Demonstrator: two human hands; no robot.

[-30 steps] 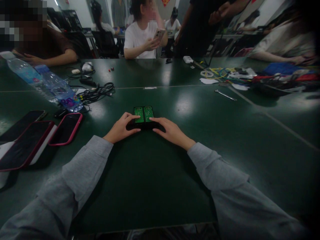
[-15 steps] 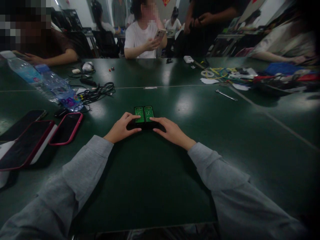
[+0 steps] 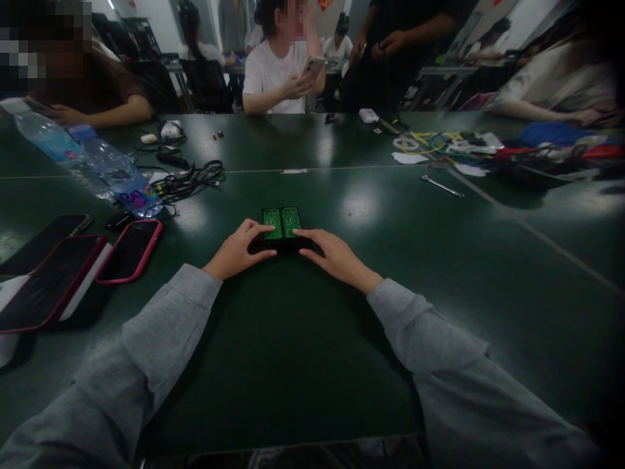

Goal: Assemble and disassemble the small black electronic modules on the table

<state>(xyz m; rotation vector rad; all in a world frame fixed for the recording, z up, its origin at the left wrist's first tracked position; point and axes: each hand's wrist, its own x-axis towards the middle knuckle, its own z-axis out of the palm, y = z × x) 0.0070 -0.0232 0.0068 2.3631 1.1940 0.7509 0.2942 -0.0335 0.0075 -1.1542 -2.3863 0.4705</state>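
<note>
In the middle of the picture, two green boards [image 3: 291, 218] sit side by side in a black case [image 3: 289, 246] on a big green table [image 3: 293, 365]. The left hand [image 3: 238, 250] holds the left side, and the right hand [image 3: 338, 254] holds the right side. Gray sleeves [image 3: 168, 326] come up from the bottom corners. Phones [image 3: 51, 283] lie at the left. Two water bottles [image 3: 114, 172] are at the upper left, beside some black wires [image 3: 198, 176]. A wrench [image 3: 442, 186] lies at the upper right, near a messy pile [image 3: 551, 134]. At the top, a person [image 3: 273, 71] in white holds a phone.
</note>
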